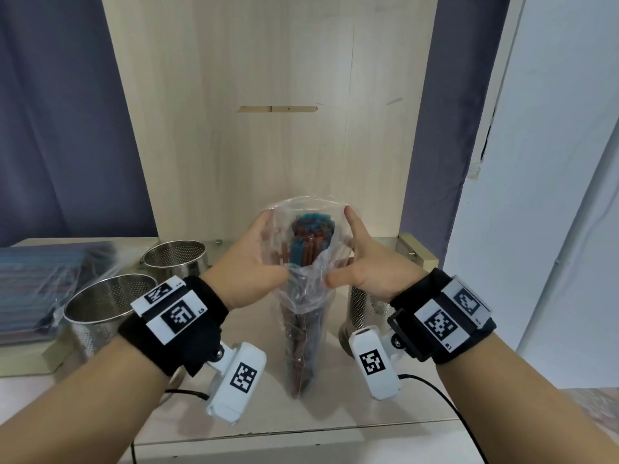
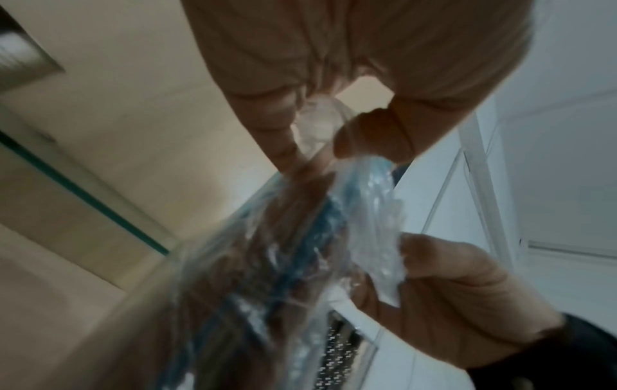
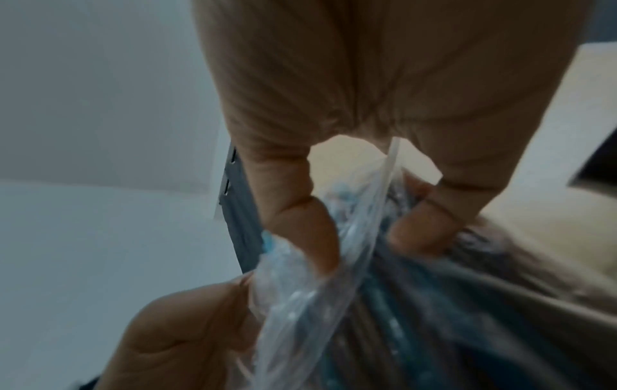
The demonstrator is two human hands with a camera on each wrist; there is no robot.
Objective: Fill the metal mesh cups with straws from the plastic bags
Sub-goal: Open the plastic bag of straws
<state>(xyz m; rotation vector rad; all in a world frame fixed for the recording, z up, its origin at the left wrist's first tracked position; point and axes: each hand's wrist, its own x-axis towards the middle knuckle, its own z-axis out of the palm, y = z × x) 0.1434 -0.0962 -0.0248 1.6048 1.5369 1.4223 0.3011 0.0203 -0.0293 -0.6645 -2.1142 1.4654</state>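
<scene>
A pale worktop with a glossy, glass-like top runs below a light wood back panel. On its left part, a flat stack of plastic bags of straws lies on a raised pale board. Just right of the stack stand two perforated steel cups: the near mesh cup at the board's front edge and the far mesh cup behind it, close to the panel. A third mesh cup stands on the right part, mostly hidden behind a wrist. A black cable trails across the front right of the worktop.
</scene>
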